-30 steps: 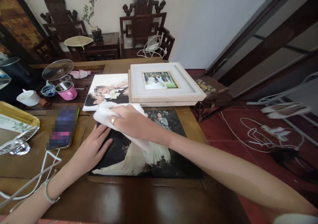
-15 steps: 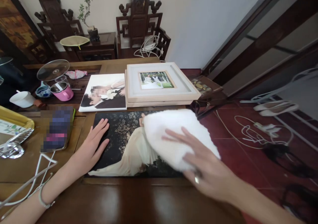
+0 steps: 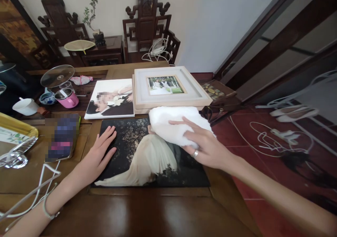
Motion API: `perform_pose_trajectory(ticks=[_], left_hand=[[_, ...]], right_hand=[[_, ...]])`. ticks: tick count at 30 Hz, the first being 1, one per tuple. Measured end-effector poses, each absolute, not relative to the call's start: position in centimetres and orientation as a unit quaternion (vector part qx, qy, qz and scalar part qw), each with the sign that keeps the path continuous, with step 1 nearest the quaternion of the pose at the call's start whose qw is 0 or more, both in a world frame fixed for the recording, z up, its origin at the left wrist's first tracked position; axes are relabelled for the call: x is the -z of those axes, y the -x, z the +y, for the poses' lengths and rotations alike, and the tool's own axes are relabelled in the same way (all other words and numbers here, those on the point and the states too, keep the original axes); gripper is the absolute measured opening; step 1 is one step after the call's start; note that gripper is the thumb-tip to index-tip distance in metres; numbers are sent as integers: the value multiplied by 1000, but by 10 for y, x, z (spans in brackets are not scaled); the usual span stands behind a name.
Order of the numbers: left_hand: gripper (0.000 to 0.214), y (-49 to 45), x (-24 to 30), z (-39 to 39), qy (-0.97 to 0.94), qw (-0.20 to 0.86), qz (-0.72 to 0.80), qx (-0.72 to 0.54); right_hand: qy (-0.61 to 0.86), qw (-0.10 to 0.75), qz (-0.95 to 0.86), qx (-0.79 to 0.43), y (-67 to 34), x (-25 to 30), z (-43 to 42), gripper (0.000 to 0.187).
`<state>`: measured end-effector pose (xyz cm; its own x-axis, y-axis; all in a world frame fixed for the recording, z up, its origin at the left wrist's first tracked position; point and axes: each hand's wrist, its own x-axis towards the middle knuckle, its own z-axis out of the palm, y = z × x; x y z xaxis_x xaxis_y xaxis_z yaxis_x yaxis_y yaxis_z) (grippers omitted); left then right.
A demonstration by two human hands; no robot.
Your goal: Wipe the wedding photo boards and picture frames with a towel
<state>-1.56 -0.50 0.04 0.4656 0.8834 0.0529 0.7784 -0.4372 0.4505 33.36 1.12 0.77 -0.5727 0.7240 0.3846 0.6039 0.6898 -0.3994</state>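
Note:
A dark photo print point(image 3: 152, 160) showing a pale flowing gown lies flat on the wooden table point(image 3: 147, 212). My left hand point(image 3: 104, 151) rests on its left edge, fingers stretched out. Over the print's upper right part, my right hand point(image 3: 202, 142) grips a fluffy white cloth point(image 3: 171, 121), which hides that part of the picture. The thumb side is tucked into the cloth, and a ring shows on one finger. Just behind the print lie a white-edged photo panel point(image 3: 113, 100) and a stack of pale wooden picture frames point(image 3: 173, 86).
On the left are a phone point(image 3: 63, 137), white cables point(image 3: 39, 191), a yellow-edged tray point(image 3: 18, 131), a pink mug point(image 3: 67, 98), a white cup point(image 3: 25, 106) and a glass lid point(image 3: 58, 75). Beyond the table stands a carved chair point(image 3: 147, 19). White shoes point(image 3: 295, 112) sit on the red floor at right.
My right hand has slid the white cloth away from me, up the print, uncovering its lower right area. The cloth looks more bunched. My left hand has stayed in place.

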Motion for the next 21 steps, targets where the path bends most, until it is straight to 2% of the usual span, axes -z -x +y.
perform_pose_trajectory(ticks=[7,13,17,21], left_hand=[[50,14,-2,-6,-829,181,508,-151],[51,14,1,-4,-833,180,502,-150],[50,15,1,-4,-835,180,498,-148],[50,16,-1,-5,-838,182,496,-139]], right_hand=[[322,258,-907,-90,-323,-12,-49,12],[289,221,-918,-155,-319,-24,-101,18],[289,231,-919,-134,-324,-20,-72,11],[337,240,-902,-122,-321,-15,-15,13]])
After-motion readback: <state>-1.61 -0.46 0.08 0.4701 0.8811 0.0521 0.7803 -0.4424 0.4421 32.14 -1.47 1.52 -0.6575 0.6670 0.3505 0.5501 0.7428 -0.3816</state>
